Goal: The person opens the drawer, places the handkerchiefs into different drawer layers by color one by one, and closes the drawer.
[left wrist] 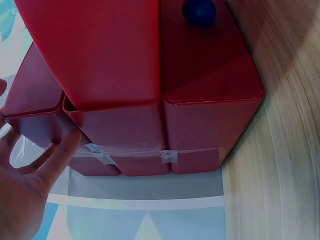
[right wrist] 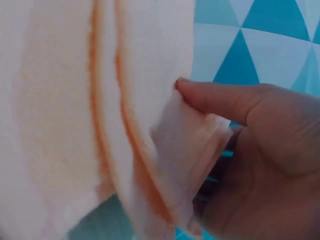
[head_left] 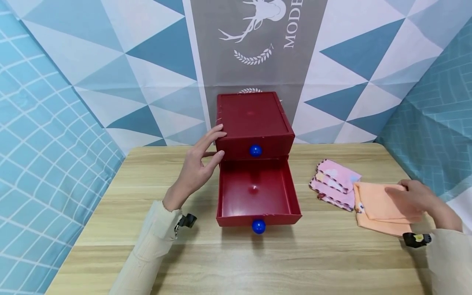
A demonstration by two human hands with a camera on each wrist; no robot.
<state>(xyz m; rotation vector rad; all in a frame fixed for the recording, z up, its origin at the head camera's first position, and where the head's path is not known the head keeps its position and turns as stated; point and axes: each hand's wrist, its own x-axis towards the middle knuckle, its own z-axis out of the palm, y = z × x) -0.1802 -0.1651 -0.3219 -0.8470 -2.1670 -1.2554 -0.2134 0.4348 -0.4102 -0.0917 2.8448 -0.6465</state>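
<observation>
A dark red drawer cabinet (head_left: 254, 116) with blue knobs stands at the back of the table. Its middle drawer (head_left: 254, 192) is pulled out and holds nothing. My left hand (head_left: 199, 164) rests against the cabinet's upper left side, fingers extended over the top edge and thumb along the side. In the left wrist view the thumb (left wrist: 64, 150) lies close to the seam of the upper section. At the right, my right hand (head_left: 420, 196) pinches the edge of a folded peach towel (head_left: 383, 205). The right wrist view shows the towel's layers (right wrist: 165, 115) between thumb and fingers.
A folded pink towel (head_left: 335, 184) with a checked border lies just left of the peach one. Behind the table (head_left: 166, 254) hangs a patterned cloth (head_left: 155, 53). The open drawer's front, with its blue knob (head_left: 259, 226), juts toward me.
</observation>
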